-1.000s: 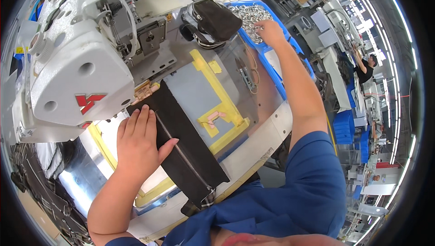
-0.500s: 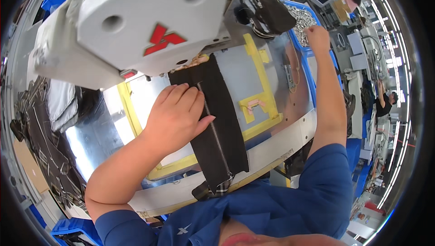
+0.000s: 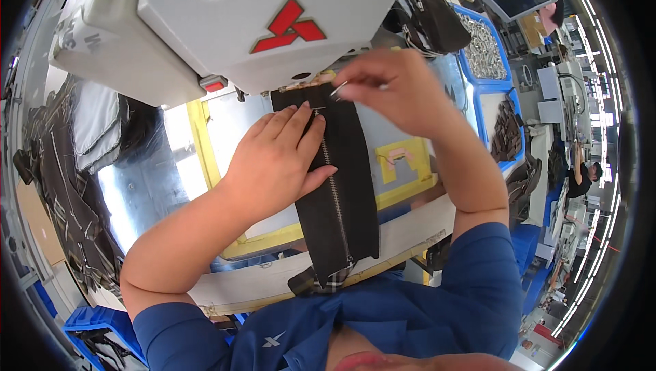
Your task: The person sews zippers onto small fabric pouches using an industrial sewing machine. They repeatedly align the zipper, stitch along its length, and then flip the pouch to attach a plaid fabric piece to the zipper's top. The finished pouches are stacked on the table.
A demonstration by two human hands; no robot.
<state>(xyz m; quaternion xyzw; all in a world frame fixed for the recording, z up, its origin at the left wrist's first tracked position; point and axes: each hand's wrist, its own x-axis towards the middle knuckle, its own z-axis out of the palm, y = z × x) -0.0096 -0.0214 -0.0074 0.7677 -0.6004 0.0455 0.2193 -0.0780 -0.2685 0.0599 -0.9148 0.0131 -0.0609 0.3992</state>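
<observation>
A black fabric panel (image 3: 359, 193) lies lengthwise below the white sewing machine head (image 3: 198, 36). Down its middle runs a metal-toothed zipper (image 3: 336, 197), with a slider near the closer end. My left hand (image 3: 266, 159) rests flat on the panel, fingers outstretched, their tips by the zipper's far end. Over the panel's far right corner, my right hand (image 3: 403, 91) pinches a small silver metal piece (image 3: 338, 89) between thumb and fingers. Its exact kind is too small and blurred to tell.
At the right, a blue bin (image 3: 493, 87) holds many small silver metal pieces; the adjoining one has dark brown pieces (image 3: 506, 132). A dark pouch (image 3: 432, 22) stands far right. Dark garments (image 3: 68, 193) pile up at the left. Yellow tape (image 3: 201, 142) marks the metal table.
My right hand has come from the bin of metal pieces to the panel's far end, now holding a small metal piece. My left hand remains flat on the panel.
</observation>
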